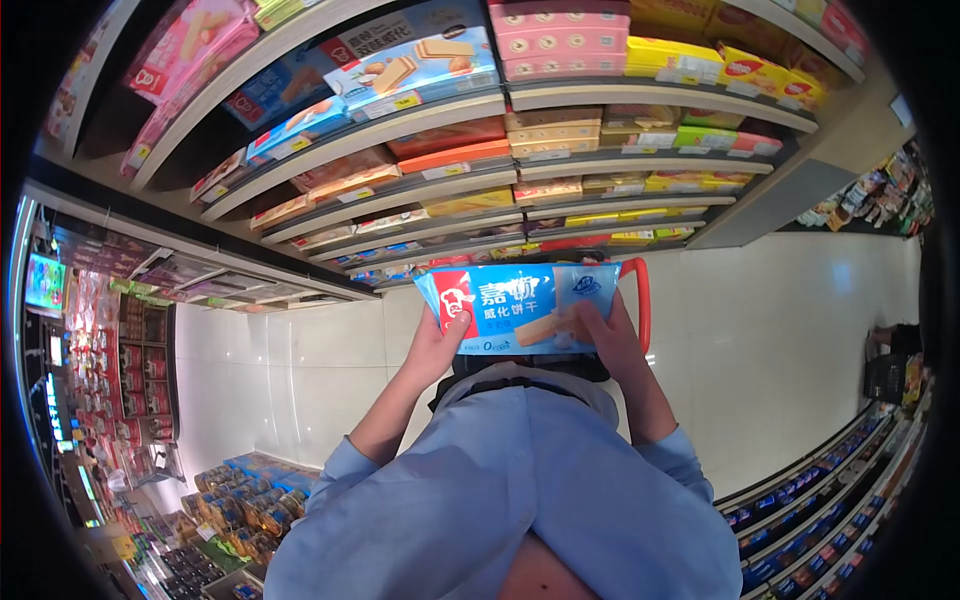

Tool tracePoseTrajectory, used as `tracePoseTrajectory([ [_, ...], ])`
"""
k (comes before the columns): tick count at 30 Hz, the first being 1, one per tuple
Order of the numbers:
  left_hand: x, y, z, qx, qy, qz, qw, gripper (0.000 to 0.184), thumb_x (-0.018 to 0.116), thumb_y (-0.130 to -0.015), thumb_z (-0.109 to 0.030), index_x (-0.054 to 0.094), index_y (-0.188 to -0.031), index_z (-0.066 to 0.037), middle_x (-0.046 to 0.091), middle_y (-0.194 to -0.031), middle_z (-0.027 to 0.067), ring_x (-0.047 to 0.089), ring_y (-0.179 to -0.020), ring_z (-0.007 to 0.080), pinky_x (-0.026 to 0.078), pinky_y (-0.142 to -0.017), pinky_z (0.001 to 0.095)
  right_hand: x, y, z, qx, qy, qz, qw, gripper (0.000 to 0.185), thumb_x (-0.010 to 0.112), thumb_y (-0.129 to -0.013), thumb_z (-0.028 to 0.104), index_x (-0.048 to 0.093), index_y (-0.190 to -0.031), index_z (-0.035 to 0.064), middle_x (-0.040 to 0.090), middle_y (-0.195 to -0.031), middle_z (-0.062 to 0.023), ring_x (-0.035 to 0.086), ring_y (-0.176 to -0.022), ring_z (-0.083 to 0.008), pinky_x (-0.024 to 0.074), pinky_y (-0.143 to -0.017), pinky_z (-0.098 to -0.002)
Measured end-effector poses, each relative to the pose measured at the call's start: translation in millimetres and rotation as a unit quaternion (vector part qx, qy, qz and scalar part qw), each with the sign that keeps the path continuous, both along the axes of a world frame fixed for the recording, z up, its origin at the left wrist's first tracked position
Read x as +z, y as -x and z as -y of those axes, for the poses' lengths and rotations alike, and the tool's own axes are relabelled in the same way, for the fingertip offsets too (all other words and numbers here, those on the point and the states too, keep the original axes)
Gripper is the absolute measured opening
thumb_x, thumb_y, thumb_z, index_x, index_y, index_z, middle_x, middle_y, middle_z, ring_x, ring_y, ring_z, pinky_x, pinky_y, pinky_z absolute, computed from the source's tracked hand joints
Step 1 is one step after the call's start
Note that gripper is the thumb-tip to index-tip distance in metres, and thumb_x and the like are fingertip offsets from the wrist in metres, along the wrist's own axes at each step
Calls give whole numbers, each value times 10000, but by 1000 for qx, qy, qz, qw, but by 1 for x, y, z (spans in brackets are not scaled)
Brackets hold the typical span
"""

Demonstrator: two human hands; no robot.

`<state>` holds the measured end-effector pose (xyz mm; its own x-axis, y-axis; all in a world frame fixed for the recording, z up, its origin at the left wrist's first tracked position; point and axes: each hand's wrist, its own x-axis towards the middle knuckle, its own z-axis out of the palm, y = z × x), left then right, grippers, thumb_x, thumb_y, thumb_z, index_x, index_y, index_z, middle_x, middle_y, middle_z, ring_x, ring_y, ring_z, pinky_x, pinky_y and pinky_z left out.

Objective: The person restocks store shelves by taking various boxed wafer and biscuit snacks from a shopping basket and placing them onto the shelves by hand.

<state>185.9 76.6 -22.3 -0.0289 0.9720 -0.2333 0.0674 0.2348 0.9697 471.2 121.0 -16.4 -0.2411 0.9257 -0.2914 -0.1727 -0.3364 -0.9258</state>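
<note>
A blue and red packet of wafer biscuits (520,308) is held up level in front of my body, its printed front facing me. My left hand (440,338) grips its left end, with the thumb on the red part. At the right end, my right hand (608,330) clasps the packet with the thumb across the wafer picture. Behind the packet on the right, a red curved handle (642,305) shows; what it belongs to is mostly hidden, with something dark below the packet.
Shelves of boxed and bagged biscuits (410,75) rise ahead. Pale tiled floor (760,340) stretches to both sides. Stacked jars (245,510) stand at lower left, and more stocked shelves (830,510) at lower right. A dark basket (885,378) is near the right edge.
</note>
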Motion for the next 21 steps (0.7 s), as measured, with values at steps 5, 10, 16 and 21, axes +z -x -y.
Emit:
tracePoseTrajectory([
  [5,-2,29,-4,11,-8,-13,1000,516,569,-1029,-180,317,-1438,6,549,-1332,120,546,-1209,173,441,-1046,349,-5,33,-14,6,-15,16,1000,416,600,-1016,232,427,-1337,31,645,-1126,-75,643,-974,-130,545,-818,-274],
  [10,-3,87,-11,53,-26,-16,998,472,602,-1011,-166,392,-1397,7,595,-1270,102,583,-1146,158,468,-1005,336,0,97,-29,-5,-48,53,997,407,614,-1004,219,434,-1305,12,614,-1160,-93,623,-997,-142,532,-837,-293],
  [16,8,186,-26,137,-64,52,987,391,684,-959,-125,507,-1291,-21,661,-1149,61,634,-1039,124,528,-887,296,-9,204,-44,-64,-82,37,994,476,627,-980,159,421,-1378,2,573,-1214,-110,570,-1083,-168,471,-946,-325],
  [21,27,276,-56,191,-185,31,963,509,720,-907,-63,438,-1330,-33,634,-1193,97,647,-1035,154,547,-891,314,66,281,-83,55,-165,114,978,557,639,-965,192,414,-1434,-8,597,-1260,-159,574,-1168,-227,447,-1014,-353],
])
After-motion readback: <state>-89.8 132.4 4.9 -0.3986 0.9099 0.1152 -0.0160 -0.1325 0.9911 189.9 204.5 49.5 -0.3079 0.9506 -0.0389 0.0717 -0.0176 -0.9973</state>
